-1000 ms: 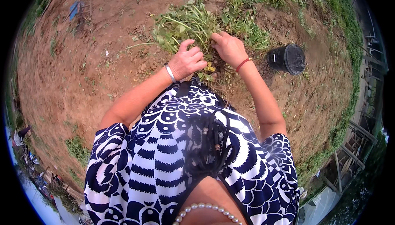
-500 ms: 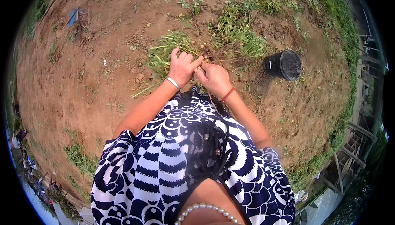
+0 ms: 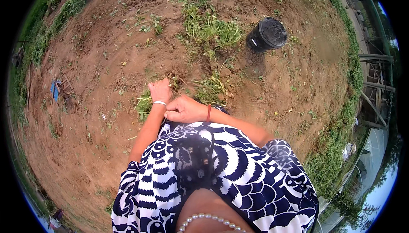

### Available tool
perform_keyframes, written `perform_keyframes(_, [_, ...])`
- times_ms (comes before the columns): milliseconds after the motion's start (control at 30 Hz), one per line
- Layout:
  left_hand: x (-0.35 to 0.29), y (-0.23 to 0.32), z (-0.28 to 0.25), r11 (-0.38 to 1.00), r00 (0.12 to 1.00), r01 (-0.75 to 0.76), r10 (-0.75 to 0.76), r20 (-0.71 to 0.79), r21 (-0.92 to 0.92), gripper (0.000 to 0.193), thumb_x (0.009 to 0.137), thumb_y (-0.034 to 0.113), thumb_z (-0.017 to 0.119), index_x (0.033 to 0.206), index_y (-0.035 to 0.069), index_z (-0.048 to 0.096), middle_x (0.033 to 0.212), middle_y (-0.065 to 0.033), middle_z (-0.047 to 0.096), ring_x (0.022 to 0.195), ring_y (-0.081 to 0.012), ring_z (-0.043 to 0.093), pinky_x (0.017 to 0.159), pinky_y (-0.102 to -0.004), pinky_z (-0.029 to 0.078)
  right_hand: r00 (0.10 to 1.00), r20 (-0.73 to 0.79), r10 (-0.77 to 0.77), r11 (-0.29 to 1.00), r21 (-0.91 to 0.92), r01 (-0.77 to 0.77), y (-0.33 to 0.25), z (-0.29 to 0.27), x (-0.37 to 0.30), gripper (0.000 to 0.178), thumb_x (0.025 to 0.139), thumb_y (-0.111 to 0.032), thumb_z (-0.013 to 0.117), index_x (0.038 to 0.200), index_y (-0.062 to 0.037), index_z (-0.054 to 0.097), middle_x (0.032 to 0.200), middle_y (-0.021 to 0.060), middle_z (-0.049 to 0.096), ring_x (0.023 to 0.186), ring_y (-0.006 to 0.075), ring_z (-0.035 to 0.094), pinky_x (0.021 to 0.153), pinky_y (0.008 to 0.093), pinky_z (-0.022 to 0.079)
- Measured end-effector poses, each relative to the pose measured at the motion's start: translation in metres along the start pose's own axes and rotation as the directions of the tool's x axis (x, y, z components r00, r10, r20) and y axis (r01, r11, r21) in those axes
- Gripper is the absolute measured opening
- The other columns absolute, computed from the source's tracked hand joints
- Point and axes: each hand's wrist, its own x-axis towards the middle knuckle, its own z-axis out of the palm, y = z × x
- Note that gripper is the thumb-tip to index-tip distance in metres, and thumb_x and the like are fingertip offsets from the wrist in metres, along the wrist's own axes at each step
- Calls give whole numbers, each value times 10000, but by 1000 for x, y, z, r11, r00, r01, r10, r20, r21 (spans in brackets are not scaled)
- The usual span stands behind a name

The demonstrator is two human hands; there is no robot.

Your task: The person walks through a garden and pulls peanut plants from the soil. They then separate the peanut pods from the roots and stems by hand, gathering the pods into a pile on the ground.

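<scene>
My left hand (image 3: 160, 91) is closed round the stems of an uprooted leafy plant that looks like a peanut plant (image 3: 144, 105). Its green leaves hang below and to the left of the fist, while thin roots (image 3: 175, 80) show at the far right of it. Close to the left wrist and its silver bracelet (image 3: 159, 102), my right hand (image 3: 186, 109) is curled shut. Whatever sits in its fingers, if anything, is hidden. Another small leafy bunch (image 3: 211, 89) lies on the soil just beyond the right hand.
A black bucket (image 3: 272, 33) stands at the far right. Left of it lies a larger heap of pulled plants (image 3: 211, 30). Loose brown soil (image 3: 106, 148) surrounds me, with a blue scrap (image 3: 55, 90) at the left and a grassy strip (image 3: 355, 75) along the right.
My right hand has left the roots and come back beside my left wrist. My left hand keeps its hold on the plant. The view has shifted, so the bucket appears higher and further left.
</scene>
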Motion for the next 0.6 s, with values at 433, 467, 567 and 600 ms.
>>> perform_keyframes(433, [-13, -22, -42, 910, 980, 4, -86, -180, -414, 542, 567, 403, 785, 873, -4, 601, 642, -136, 607, 634, -318, 598, 636, -382, 474, 176, -568, 804, 401, 737, 544, 152, -272, -161, 386, 907, -351, 474, 1031, 12, 429, 902, 178, 506, 788, 292, 550, 736, 427, 536])
perform_keyframes(467, [-4, -19, -40, 875, 976, -51, -59, -212, -482, 520, 578, 376, 779, 879, -9, 602, 664, -142, 613, 645, -309, 603, 651, -368, 479, 215, -737, 641, 491, 609, 623, 153, -310, -191, 519, 906, -407, 451, 1171, 28, 355, 1029, 212, 481, 878, 345, 544, 797, 482, 516])
perform_keyframes(567, [4, -11, -68, 578, 993, 65, -114, -2, -814, 425, 622, 285, 772, 874, -15, 607, 766, -114, 648, 706, -221, 626, 684, -307, 485, -2, -761, 648, 750, 638, 175, 87, -335, -182, 630, 879, -410, 514, 1288, -1, 265, 1268, 248, 339, 1121, 385, 429, 894, 494, 447])
perform_keyframes(600, [7, -11, -73, 454, 994, 85, -105, 41, -887, 409, 636, 257, 768, 894, -15, 604, 803, -100, 650, 721, -195, 621, 686, -295, 484, 117, -797, 592, 804, 594, -27, 89, -328, -176, 606, 870, -403, 535, 1273, -9, 314, 1260, 218, 376, 1134, 346, 432, 898, 476, 437])
